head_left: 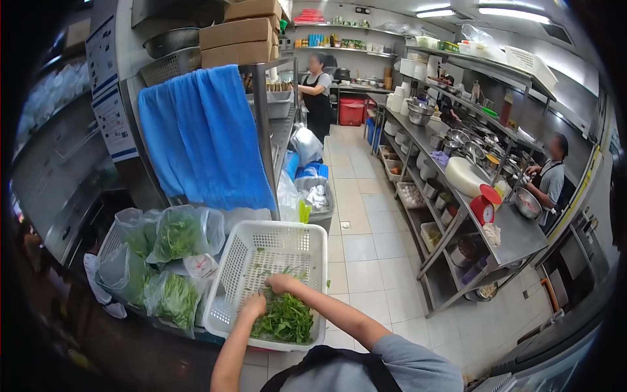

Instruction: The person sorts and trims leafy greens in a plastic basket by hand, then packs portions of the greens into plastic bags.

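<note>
A white perforated basket [225, 287] stands in front of me, with a heap of leafy greens [287, 321] at its near right end. Inside it, my left hand [254, 305] rests at the left edge of the heap, fingers curled in towards the leaves. Just above and to the right is my right hand [281, 283], bent over the upper edge of the greens, its fingertips close to my left hand. Both hands look closed, but what lies between the fingers is too small to tell. Loose leaf bits are scattered over the basket floor.
Plastic bags of greens [177, 297] sit left of the basket. A blue towel [206, 137] hangs from a rack behind. A lined bin [320, 199] stands beyond the basket. To the right is a steel table [516, 245] with a red scale [482, 209]. Several people work farther off.
</note>
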A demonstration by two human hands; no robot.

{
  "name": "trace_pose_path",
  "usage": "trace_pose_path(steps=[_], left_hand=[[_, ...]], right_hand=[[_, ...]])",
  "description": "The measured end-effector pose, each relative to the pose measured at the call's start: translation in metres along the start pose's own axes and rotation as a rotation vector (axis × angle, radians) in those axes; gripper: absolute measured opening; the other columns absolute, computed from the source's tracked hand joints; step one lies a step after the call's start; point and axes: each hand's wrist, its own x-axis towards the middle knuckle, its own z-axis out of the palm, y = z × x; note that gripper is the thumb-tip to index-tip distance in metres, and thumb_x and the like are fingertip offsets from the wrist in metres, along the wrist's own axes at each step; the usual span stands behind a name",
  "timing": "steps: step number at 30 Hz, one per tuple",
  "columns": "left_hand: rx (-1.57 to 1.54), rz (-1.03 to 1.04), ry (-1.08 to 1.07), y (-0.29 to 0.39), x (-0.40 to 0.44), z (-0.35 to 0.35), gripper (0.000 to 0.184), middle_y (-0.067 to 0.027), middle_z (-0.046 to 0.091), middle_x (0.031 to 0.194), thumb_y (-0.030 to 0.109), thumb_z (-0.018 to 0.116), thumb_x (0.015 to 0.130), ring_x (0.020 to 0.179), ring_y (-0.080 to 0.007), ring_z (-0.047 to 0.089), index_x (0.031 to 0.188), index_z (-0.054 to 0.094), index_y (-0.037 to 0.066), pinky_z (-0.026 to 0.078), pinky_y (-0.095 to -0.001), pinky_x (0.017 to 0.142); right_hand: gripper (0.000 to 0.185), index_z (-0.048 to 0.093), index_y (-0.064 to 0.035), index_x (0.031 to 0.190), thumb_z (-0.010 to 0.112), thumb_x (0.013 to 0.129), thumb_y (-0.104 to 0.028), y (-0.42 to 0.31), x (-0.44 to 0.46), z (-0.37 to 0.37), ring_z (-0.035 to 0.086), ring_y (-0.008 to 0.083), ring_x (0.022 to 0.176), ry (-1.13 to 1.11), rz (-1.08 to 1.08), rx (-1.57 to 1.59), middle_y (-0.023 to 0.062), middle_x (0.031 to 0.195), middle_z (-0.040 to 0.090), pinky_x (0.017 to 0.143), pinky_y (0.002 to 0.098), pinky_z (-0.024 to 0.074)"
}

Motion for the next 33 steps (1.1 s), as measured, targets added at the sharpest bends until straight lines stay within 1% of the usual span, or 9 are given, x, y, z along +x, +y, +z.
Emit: trace_pose_path(steps=[6, 10, 14, 15, 19, 22, 26, 31, 33], left_hand=[[0.011, -0.003, 0.083, 0.009, -0.010, -0.004, 0.021, -0.0140, 0.062, 0.096, 0.015, 0.050, 0.079, 0.093, -0.0315, 0.059, 0.095, 0.059, 0.003, 0.045, -0.0455, 0.079], [-0.137, 0.010, 0.431, -0.007, -0.019, -0.016, 0.013, -0.0133, 0.064, 0.079, 0.020, 0.058, 0.075, 0.076, -0.0306, 0.062, 0.076, 0.068, 0.012, 0.048, -0.0426, 0.067], [-0.319, 0.053, 0.693, 0.004, -0.046, -0.058, 0.013, -0.0149, 0.060, 0.066, 0.020, 0.064, 0.072, 0.067, -0.0325, 0.059, 0.071, 0.067, 0.007, 0.046, -0.0414, 0.060], [-0.394, 0.070, 0.705, 0.010, -0.056, -0.073, 0.013, -0.0147, 0.061, 0.067, 0.019, 0.064, 0.072, 0.067, -0.0323, 0.059, 0.073, 0.066, 0.006, 0.045, -0.0410, 0.060], [-0.519, 0.070, 1.079, 0.023, -0.062, -0.080, 0.018, -0.0140, 0.062, 0.075, 0.019, 0.066, 0.072, 0.070, -0.0316, 0.058, 0.082, 0.065, 0.006, 0.046, -0.0405, 0.065], [-0.368, -0.081, 0.788, 0.011, -0.047, -0.038, 0.027, -0.0131, 0.063, 0.085, 0.023, 0.068, 0.070, 0.077, -0.0305, 0.060, 0.090, 0.064, 0.006, 0.046, -0.0401, 0.070], [-0.246, -0.172, 0.006, 0.009, -0.022, -0.005, 0.045, -0.0197, 0.061, 0.098, 0.039, 0.068, 0.071, 0.092, -0.0343, 0.059, 0.096, 0.062, 0.002, 0.047, -0.0429, 0.077], [-0.158, -0.060, 0.120, 0.009, -0.015, 0.005, 0.027, -0.0108, 0.061, 0.060, 0.032, 0.072, 0.066, 0.059, -0.0250, 0.061, 0.063, 0.065, 0.006, 0.048, -0.0376, 0.062], [-0.314, -0.050, -0.011, 0.006, -0.010, 0.004, 0.022, -0.0107, 0.061, 0.059, 0.025, 0.073, 0.063, 0.055, -0.0220, 0.059, 0.063, 0.064, 0.004, 0.048, -0.0355, 0.057]], right_hand=[[0.040, 0.055, -0.0252, 0.117, 0.051, 0.077, -0.019, -0.033, -0.048, -0.022, 0.045, 0.0308, 0.112, -0.014, 0.015, -0.209, 0.0111, 0.121, 0.049, 0.092, 0.0550, 0.0325], [0.033, 0.061, -0.0235, 0.109, 0.052, 0.077, -0.020, -0.033, -0.041, -0.021, 0.030, 0.0296, 0.123, -0.018, -0.044, -0.181, 0.0064, 0.130, 0.037, 0.096, 0.0577, 0.0260], [0.026, 0.064, -0.0170, 0.101, 0.054, 0.077, -0.020, -0.029, -0.062, -0.046, 0.055, 0.0277, 0.100, 0.106, -0.206, 0.348, 0.0097, 0.102, 0.060, 0.092, 0.0537, 0.0315], [0.023, 0.065, -0.0128, 0.096, 0.054, 0.077, -0.020, -0.028, -0.060, -0.037, 0.061, 0.0316, 0.081, 0.416, -0.237, 0.256, 0.0123, 0.084, 0.065, 0.084, 0.0475, 0.0403], [0.018, 0.065, -0.0066, 0.088, 0.054, 0.077, -0.016, -0.009, -0.059, -0.038, 0.061, 0.0342, 0.072, 0.625, -0.063, 0.358, 0.0164, 0.076, 0.063, 0.066, 0.0403, 0.0483], [0.015, 0.063, -0.0058, 0.087, 0.053, 0.078, -0.013, 0.018, -0.065, -0.018, 0.061, 0.0343, 0.073, 0.751, 0.092, 0.493, 0.0175, 0.077, 0.063, 0.066, 0.0410, 0.0478], [0.014, 0.056, -0.0017, 0.088, 0.048, 0.081, -0.011, 0.027, -0.071, -0.004, 0.060, 0.0365, 0.074, 0.705, 0.163, 0.578, 0.0188, 0.076, 0.062, 0.066, 0.0426, 0.0468], [0.016, 0.053, 0.0004, 0.090, 0.045, 0.083, -0.010, 0.031, -0.066, -0.001, 0.058, 0.0375, 0.083, 0.761, 0.081, 0.637, 0.0196, 0.084, 0.062, 0.072, 0.0428, 0.0455], [0.017, 0.052, 0.0009, 0.093, 0.046, 0.083, -0.011, 0.031, -0.066, 0.000, 0.058, 0.0365, 0.084, 0.783, 0.038, 0.657, 0.0202, 0.088, 0.061, 0.074, 0.0420, 0.0446]])
